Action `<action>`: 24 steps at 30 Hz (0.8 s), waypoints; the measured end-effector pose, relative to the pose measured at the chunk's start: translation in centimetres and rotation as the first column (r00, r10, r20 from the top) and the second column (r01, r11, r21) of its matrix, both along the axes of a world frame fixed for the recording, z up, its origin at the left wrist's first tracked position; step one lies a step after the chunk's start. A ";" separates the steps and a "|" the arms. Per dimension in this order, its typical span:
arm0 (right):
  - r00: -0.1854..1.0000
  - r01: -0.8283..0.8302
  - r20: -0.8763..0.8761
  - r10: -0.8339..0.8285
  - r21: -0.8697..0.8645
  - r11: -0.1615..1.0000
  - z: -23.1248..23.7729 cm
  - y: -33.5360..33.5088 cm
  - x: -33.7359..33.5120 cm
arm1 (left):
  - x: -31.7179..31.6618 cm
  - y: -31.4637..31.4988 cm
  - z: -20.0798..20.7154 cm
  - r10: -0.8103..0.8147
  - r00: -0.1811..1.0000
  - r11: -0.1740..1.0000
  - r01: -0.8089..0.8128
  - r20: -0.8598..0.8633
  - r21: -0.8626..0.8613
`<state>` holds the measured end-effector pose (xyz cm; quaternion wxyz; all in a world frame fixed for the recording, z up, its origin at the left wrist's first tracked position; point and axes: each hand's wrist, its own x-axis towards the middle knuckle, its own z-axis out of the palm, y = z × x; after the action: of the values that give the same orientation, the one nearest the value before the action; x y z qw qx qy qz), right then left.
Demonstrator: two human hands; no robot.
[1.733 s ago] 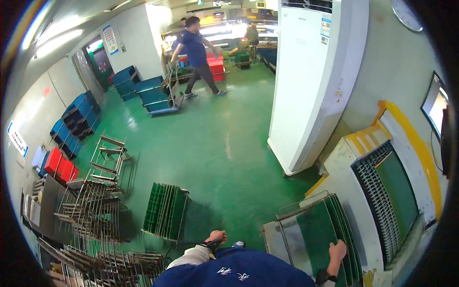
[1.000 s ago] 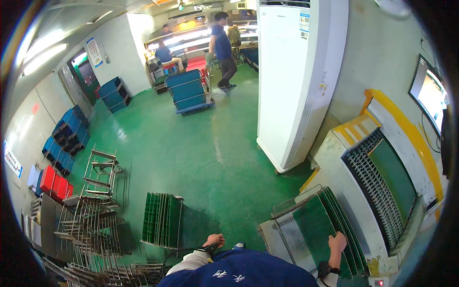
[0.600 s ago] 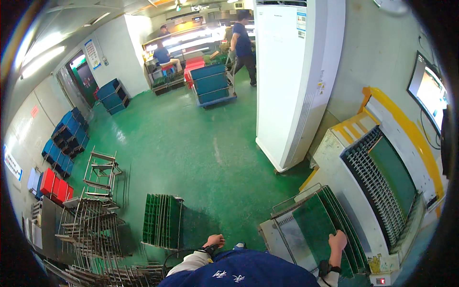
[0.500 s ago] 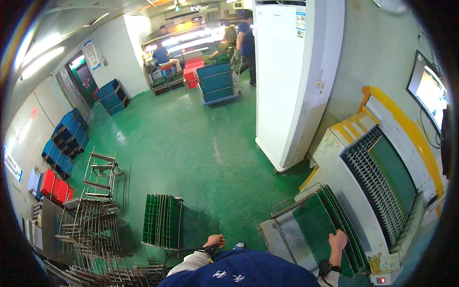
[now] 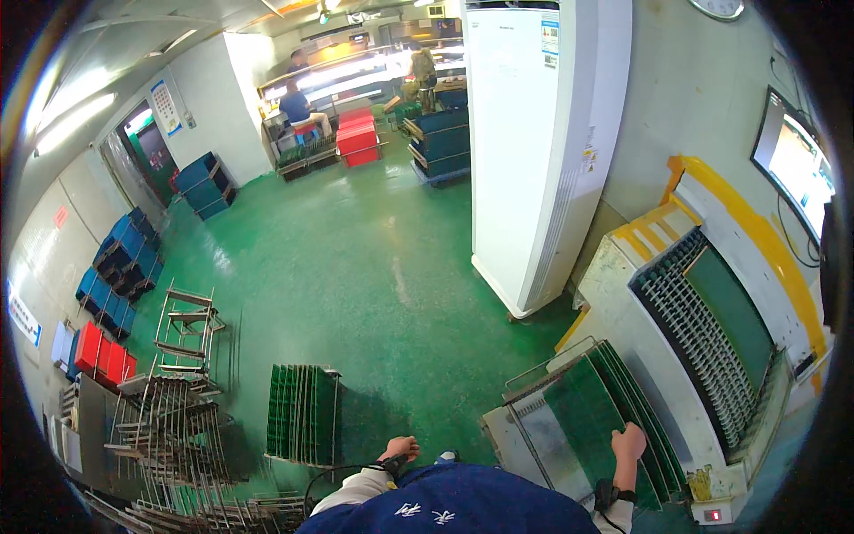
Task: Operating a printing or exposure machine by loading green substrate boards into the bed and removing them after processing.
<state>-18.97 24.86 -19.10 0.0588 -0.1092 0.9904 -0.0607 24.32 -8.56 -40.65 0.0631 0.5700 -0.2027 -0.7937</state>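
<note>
My left hand (image 5: 402, 448) hangs in front of my body with its fingers curled closed, and nothing shows in it. My right hand (image 5: 629, 441) is closed in front of the rack of green panels (image 5: 578, 409) at lower right; its fingers overlap the panels, and whether they grip one is hidden. These flat green panels stand close together in a wire frame, beside a pale sheet (image 5: 538, 445). A second rack of upright green panels (image 5: 302, 414) stands on the floor, left of my left hand and apart from it.
On the right stand a machine with a roller bed (image 5: 698, 338) and a tall white cabinet unit (image 5: 514, 160). Empty metal racks (image 5: 173, 427) crowd the lower left. Blue bins (image 5: 129, 254) and red bins (image 5: 358, 138) rest on the green floor (image 5: 356, 267). People (image 5: 298, 105) work at a lit bench.
The cart of blue bins in the back has shifted right, partly behind the white cabinet unit. The standing person beside it has gone from sight. My hands stay nearly still.
</note>
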 end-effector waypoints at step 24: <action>0.999 0.039 0.030 -0.040 0.041 0.998 1.3 -0.1 0.5 | -0.9 0.1 0.2 -0.064 0.996 0.998 0.064 -0.063 -0.012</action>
<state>-18.49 24.73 -17.76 0.0753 -0.0875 0.9924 -0.0433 23.46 -8.47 -40.49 0.0469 0.5374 -0.2228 -0.8120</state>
